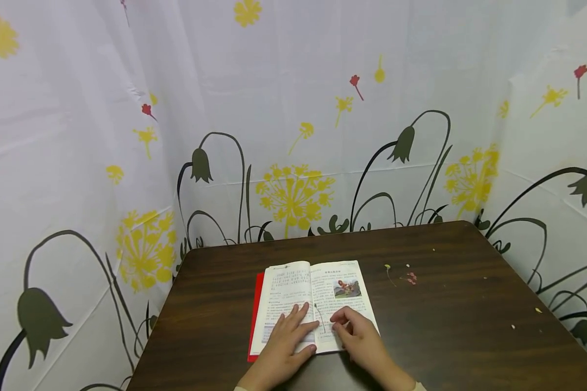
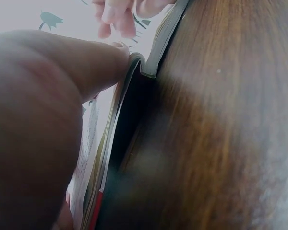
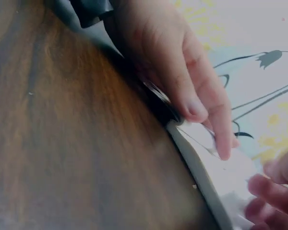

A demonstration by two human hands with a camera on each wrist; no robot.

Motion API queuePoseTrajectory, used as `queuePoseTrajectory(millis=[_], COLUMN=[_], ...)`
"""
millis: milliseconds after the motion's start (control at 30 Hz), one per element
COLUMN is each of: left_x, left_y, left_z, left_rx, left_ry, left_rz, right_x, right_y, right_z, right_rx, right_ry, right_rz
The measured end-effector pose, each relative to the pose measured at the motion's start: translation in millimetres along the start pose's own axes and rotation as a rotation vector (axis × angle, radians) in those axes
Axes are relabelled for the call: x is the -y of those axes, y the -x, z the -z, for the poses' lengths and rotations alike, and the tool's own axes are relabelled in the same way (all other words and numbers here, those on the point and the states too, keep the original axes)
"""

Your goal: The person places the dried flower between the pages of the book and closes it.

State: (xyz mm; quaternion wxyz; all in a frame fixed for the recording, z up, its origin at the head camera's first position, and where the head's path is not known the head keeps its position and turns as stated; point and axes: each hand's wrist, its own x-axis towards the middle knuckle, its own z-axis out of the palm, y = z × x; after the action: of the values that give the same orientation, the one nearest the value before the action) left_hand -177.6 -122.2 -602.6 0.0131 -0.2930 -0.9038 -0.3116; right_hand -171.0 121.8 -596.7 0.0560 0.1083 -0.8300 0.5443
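Observation:
An open book (image 1: pixel 298 288) with printed text lies on the dark wooden table, a small dried flower (image 1: pixel 321 318) with a thin stem resting on its right page near the fold. My left hand (image 1: pixel 287 339) presses the left page, fingers spread, thumb by the lower fold; its thumb looms large in the left wrist view. Over the right page hovers my right hand (image 1: pixel 354 336), fingers loosely bent, beside the stem; nothing shows between them. In the right wrist view the left hand (image 2: pixel 62 72) is seen from the side, with the right hand's fingertips (image 3: pixel 271 199) at lower right.
A red cover (image 1: pixel 255 309) shows under the book's left edge. Right of the book lie a yellow-headed flower stem (image 1: pixel 389 274) and a pinkish-red blossom cluster (image 1: pixel 411 278). Small petals (image 1: pixel 513 326) are scattered further right. A flower-printed curtain (image 1: pixel 293 108) surrounds the table (image 1: pixel 450 326).

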Motion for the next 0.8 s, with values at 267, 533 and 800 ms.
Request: queuePoseTrajectory(millis=[267, 533, 800], left_x=[0.2, 1.1, 2.2], left_y=[0.1, -0.4, 0.6], left_z=[-1.1, -3.4, -2.3], left_rx=[-0.013, -0.011, -0.014], left_ry=[-0.012, -0.008, -0.038], left_rz=[-0.025, -0.016, -0.037], right_x=[-4.4, -4.5, -7.9], right_y=[2.5, 4.2, 5.0], right_z=[0.2, -1.0, -4.5], right_rx=[0.033, 0.166, 0.119], right_ry=[0.433, 0.432, 0.653], right_rz=[0.449, 0.403, 0.43])
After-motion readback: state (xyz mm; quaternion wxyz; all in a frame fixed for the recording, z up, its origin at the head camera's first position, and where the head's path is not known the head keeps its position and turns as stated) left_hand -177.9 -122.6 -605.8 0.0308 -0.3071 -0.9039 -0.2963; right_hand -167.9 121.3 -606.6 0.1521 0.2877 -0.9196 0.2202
